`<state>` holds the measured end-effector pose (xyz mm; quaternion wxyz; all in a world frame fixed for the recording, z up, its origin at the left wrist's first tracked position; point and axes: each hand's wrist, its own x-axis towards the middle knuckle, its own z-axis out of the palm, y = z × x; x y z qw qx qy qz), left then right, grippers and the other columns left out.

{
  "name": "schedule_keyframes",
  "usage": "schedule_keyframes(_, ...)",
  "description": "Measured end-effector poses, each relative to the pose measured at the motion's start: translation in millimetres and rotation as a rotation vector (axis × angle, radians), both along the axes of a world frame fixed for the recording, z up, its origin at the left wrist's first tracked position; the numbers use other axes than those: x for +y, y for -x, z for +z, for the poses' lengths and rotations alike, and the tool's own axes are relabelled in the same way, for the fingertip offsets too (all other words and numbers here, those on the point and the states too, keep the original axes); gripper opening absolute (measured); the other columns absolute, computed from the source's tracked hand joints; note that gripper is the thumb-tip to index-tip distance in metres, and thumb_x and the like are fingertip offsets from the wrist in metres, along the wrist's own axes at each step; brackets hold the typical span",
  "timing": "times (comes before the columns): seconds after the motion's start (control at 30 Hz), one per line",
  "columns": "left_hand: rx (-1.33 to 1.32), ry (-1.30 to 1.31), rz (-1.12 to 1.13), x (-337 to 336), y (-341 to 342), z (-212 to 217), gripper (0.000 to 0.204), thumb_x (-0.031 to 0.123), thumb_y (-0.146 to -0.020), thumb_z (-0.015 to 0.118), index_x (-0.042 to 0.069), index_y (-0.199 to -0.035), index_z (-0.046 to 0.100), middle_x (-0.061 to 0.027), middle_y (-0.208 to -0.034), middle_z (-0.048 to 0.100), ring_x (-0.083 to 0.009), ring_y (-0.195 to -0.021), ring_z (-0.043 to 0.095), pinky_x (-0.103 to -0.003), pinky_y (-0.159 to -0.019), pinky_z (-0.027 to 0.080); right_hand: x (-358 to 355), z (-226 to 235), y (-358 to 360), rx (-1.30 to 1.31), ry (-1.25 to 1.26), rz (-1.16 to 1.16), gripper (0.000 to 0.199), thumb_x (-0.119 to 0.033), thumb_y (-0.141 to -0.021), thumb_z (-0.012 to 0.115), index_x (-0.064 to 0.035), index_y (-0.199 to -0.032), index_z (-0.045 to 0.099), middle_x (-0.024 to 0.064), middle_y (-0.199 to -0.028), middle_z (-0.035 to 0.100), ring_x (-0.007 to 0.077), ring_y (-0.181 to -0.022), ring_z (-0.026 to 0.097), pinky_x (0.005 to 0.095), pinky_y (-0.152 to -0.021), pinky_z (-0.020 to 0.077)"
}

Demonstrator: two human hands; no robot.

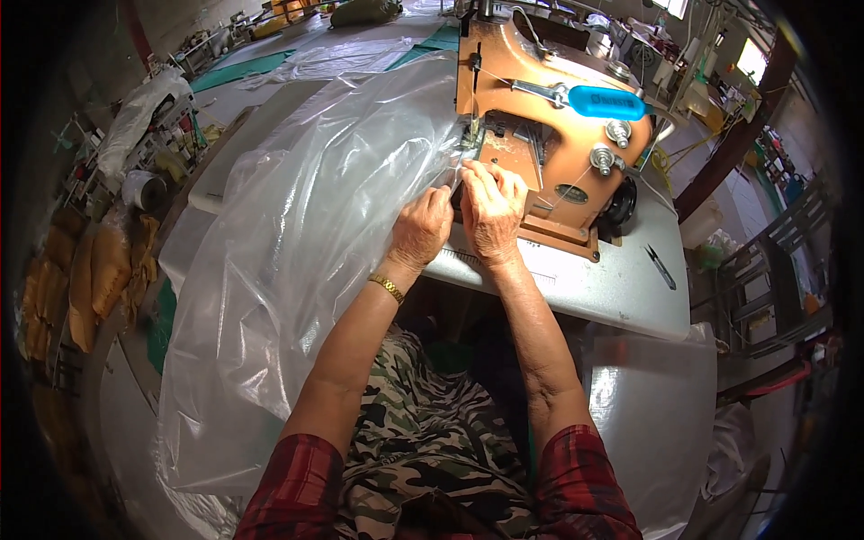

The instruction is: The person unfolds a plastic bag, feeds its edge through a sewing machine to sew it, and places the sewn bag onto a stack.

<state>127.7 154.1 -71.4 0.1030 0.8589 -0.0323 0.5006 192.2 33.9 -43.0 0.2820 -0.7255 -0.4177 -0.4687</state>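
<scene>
A large sheet of clear plastic film point(270, 216) drapes over the left of the table and hangs down past its front edge. Its right edge runs up to the needle area of an orange-brown sewing machine point(558, 171). My left hand point(423, 223) is closed, its curled fingers on the gathered edge of the film. Right beside it, my right hand point(492, 207) pinches the same edge just in front of the presser foot point(472, 135). The fingertips partly hide the film between them.
Black thread snips point(661, 267) lie on the white tabletop point(621, 288), right of the machine. A blue-handled tool point(605, 103) rests across the machine's arm. The black handwheel point(619, 202) sticks out at the right. Brown bundles point(97, 270) stand at the left.
</scene>
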Motion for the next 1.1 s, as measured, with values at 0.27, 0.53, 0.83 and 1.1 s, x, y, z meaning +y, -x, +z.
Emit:
schedule_keyframes(0.27,-0.018,0.006,-0.022,-2,0,1,0.019,0.003,-0.078,0.063,0.003,-0.096,0.058,-0.0092,-0.078,0.060,-0.0278,-0.067,0.063,-0.035,-0.057,0.052,-1,-2,0,0.008,-0.002,-0.010,0.028,-0.013,-0.076,0.062,-0.0056,-0.103,0.061,0.0022,-0.111,0.062,0.0213,-0.102,0.055,0.0387,-0.092,0.0362)
schedule_keyframes(0.53,0.004,0.011,-0.033,1,-3,-3,0.019,0.003,-0.080,0.061,0.002,-0.099,0.056,-0.0102,-0.080,0.059,-0.0282,-0.070,0.063,-0.036,-0.061,0.052,1,-1,1,0.018,-0.024,0.005,0.027,-0.009,-0.077,0.062,-0.0067,-0.104,0.062,0.0019,-0.112,0.063,0.0222,-0.101,0.056,0.0389,-0.092,0.0368)
schedule_keyframes(0.83,0.028,0.032,-0.077,-1,-1,0,0.018,0.002,-0.081,0.059,0.002,-0.098,0.054,-0.0116,-0.082,0.058,-0.0286,-0.072,0.063,-0.037,-0.064,0.053,1,-2,0,0.017,-0.032,-0.004,0.027,-0.008,-0.076,0.062,-0.0068,-0.103,0.062,0.0017,-0.112,0.063,0.0228,-0.100,0.056,0.0387,-0.092,0.0367)
schedule_keyframes(1.1,0.314,0.025,0.008,-16,46,86,0.017,0.021,-0.085,0.062,0.006,-0.092,0.056,-0.0120,-0.080,0.061,-0.0315,-0.069,0.063,-0.040,-0.058,0.050,0,-5,-3,0.003,-0.018,-0.004,0.027,-0.011,-0.076,0.062,-0.0073,-0.103,0.062,0.0012,-0.111,0.063,0.0213,-0.100,0.057,0.0383,-0.090,0.0377)
